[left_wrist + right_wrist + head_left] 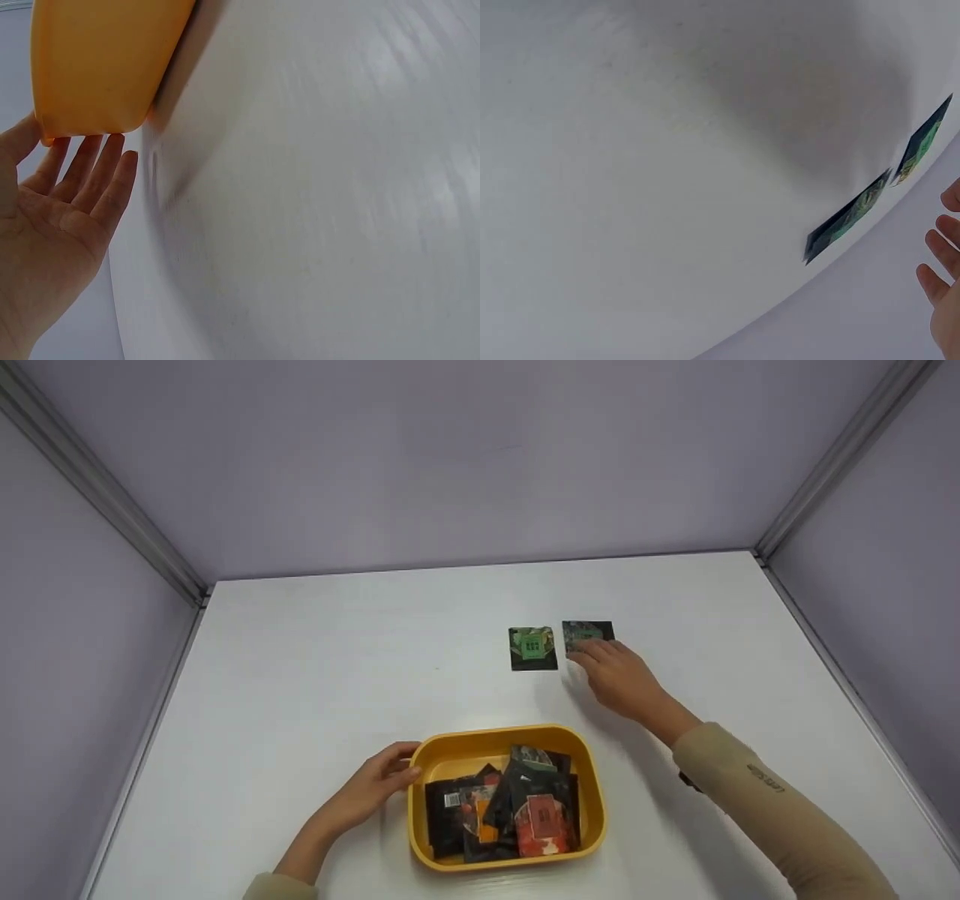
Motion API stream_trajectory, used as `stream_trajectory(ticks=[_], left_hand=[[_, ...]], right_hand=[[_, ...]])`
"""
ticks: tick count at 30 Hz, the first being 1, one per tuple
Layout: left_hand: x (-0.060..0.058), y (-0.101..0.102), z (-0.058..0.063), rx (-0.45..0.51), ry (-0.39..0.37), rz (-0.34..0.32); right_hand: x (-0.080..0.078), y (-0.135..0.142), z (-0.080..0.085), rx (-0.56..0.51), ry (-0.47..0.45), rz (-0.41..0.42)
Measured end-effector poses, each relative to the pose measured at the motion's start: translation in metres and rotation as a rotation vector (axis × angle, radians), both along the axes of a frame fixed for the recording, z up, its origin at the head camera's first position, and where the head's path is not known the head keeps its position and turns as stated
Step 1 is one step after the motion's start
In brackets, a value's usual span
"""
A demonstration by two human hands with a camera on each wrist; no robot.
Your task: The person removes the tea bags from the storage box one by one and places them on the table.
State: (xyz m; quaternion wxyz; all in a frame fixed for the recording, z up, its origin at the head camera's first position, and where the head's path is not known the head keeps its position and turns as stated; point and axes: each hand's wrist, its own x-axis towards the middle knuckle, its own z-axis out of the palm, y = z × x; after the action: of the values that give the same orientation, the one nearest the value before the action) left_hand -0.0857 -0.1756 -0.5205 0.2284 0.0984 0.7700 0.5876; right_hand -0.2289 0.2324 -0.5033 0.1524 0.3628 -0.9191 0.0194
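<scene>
Dark packet point(602, 628) lies on surface point(337, 660), just right of green-labelled packet point(534, 649). Right grip point(619, 682) over it, loosely spread; left grip point(369, 785) pinches yellow bin point(466, 746). Risk: low fingertips brushing packet could skew it.

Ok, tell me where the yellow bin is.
In the head view, the yellow bin sits low, near centre, on the white table, the left hand touching its left side.
</scene>
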Motion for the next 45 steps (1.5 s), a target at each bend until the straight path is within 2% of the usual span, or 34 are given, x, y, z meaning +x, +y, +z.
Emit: stream_trajectory(ticks=[9,18,24,37,45], left_hand=[[-0.001,0.001,0.001,0.009,-0.006,0.001],[-0.001,0.001,0.001,0.007,-0.003,-0.001],[0.000,0.001,0.002,0.005,-0.013,-0.004],[-0.002,0.002,0.000,0.005,0.000,-0.007],[0.000,0.002,0.002,-0.007,-0.016,0.006]], right_hand=[[0.031,-0.010,0.026,0.021,0.049,0.139],[0.056,-0.021,0.043,0.097,0.042,0.234],[0.073,-0.030,0.055,0.164,0.067,0.347],[0.108,-0.052,0.061,0.275,0.109,0.626],[0.125,-0.069,0.061,0.369,0.093,0.768]])
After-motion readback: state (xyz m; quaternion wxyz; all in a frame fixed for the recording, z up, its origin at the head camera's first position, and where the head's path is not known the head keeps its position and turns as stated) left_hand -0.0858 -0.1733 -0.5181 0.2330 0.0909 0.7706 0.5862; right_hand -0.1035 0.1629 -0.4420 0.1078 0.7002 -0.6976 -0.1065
